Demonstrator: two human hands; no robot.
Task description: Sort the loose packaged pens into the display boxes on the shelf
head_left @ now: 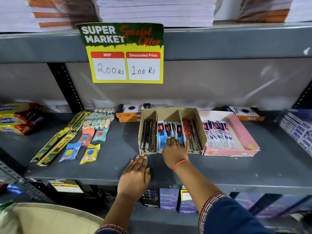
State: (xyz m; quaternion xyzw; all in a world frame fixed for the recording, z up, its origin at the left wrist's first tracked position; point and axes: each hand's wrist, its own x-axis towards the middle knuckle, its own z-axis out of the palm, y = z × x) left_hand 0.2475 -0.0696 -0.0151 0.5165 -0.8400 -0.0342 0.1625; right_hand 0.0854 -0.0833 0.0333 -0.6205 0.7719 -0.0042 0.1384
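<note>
Your right hand (174, 150) lies palm down over the middle section of the brown cardboard box (194, 114), fingers together and stretched flat on the blue-packed pens (162, 134); it grips nothing that you can see; a red thread circles that wrist. Your left hand (135, 174) rests flat on the grey shelf (109, 159) just in front of the box's left corner, fingers straight and close together, holding nothing. The box stands in three sections; dark-packed pens (148, 137) fill the left one, the blue ones the middle, red-packed pens (190, 135) the right. Touching its right side is a pink box (243, 132) with white-and-blue pens (217, 134) leaning in its left half. Off to the left, erasers (90, 152) and yellow pencil packs (55, 146) lie loose on the shelf; a yellow price sign (126, 65) hangs above.
</note>
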